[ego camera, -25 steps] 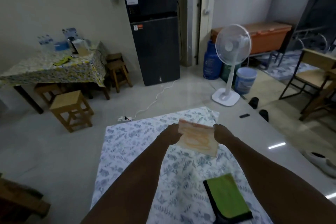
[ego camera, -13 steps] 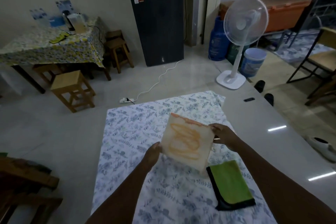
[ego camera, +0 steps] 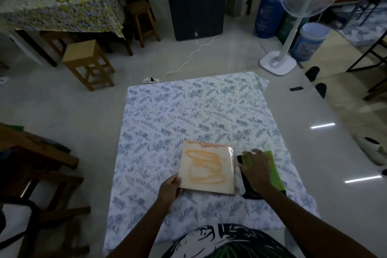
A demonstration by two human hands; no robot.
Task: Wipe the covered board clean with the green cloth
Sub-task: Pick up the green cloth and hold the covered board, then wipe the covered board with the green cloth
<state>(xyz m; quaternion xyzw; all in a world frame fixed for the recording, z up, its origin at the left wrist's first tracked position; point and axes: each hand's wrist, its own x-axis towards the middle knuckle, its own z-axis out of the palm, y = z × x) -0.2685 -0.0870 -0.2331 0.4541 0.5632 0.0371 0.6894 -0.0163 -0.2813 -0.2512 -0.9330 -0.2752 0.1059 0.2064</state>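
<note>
The covered board (ego camera: 207, 167), a shiny square with orange scribbles on it, lies flat on the floral sheet (ego camera: 188, 111). My left hand (ego camera: 169, 191) grips its near left corner. Just right of the board lies the green cloth (ego camera: 274, 167) with its black edge. My right hand (ego camera: 254, 166) rests on top of that cloth with the fingers spread, covering much of it. I cannot tell whether the fingers have closed on the cloth.
A wooden stool (ego camera: 87, 63) and a covered table (ego camera: 56, 6) stand at the far left. A power strip (ego camera: 151, 80) with a white cable lies at the sheet's far edge. A standing fan (ego camera: 293, 16), bucket (ego camera: 309, 41) and fridge (ego camera: 193, 0) are beyond.
The board came down from being held up by both hands onto the sheet. My right hand let go of it and moved right onto the green cloth.
</note>
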